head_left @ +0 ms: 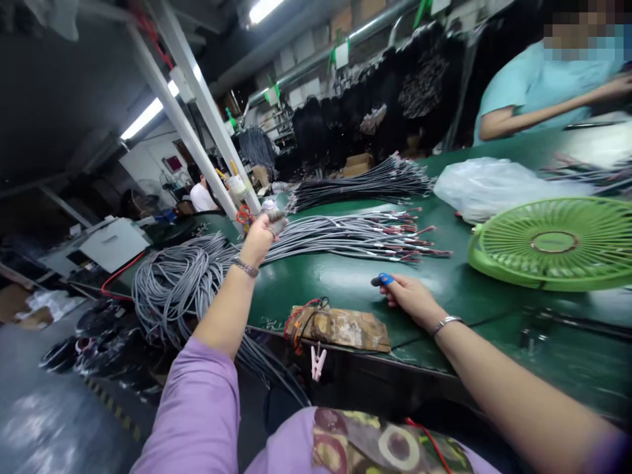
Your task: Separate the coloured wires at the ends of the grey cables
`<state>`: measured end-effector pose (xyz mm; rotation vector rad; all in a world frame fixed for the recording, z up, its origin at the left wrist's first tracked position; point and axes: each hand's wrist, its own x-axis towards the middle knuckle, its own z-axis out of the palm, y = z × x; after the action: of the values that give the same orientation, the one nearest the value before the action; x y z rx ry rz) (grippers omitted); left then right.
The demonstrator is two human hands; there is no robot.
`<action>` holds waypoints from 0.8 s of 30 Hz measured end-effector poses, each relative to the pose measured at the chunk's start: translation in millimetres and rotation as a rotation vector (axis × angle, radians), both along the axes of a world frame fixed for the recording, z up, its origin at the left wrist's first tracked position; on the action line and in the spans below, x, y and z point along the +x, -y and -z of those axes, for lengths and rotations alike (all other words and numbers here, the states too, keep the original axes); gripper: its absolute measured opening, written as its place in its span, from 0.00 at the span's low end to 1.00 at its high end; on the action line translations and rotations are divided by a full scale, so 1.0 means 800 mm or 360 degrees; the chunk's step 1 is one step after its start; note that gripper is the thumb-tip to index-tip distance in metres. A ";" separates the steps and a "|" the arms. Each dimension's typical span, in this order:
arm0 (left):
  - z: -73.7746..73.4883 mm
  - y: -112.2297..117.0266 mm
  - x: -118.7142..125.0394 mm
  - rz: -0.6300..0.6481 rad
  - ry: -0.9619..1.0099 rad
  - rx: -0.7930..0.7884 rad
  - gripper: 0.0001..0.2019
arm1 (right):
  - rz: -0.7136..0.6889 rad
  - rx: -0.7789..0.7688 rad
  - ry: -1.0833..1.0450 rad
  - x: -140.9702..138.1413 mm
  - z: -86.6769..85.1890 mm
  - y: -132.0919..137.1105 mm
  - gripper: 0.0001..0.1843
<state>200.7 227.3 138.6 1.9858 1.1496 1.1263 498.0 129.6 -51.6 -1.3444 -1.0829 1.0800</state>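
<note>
A wiring workshop — grey cable bundles (345,236) heaped just beyond my left hand (257,240) on our long green workbench (336,282).

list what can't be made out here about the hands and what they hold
Head view, small grey object in the left hand: blurred, partly wrapped by that hand, unidentifiable.
Head view, blue-tipped item in the right hand: too small, its rear hidden inside the hand.
Head view, green fan: cut off by the right edge.
</note>
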 end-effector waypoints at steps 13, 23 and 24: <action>0.153 -0.119 0.063 -0.0382 -0.1611 -0.0019 0.34 | -0.0050 0.0049 0.0087 0.000 -0.001 0.000 0.15; 0.134 -0.083 0.041 0.0090 -0.1860 -0.0094 0.30 | -0.0074 0.0034 0.0035 0.002 0.006 -0.005 0.13; 0.127 -0.068 0.034 0.0135 -0.1844 -0.0112 0.29 | -0.0074 0.0035 0.0041 0.003 0.006 -0.005 0.12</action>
<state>227.8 281.7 37.1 2.6235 1.5308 -0.2451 500.2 133.8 -56.6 -1.3247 -1.1467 1.0847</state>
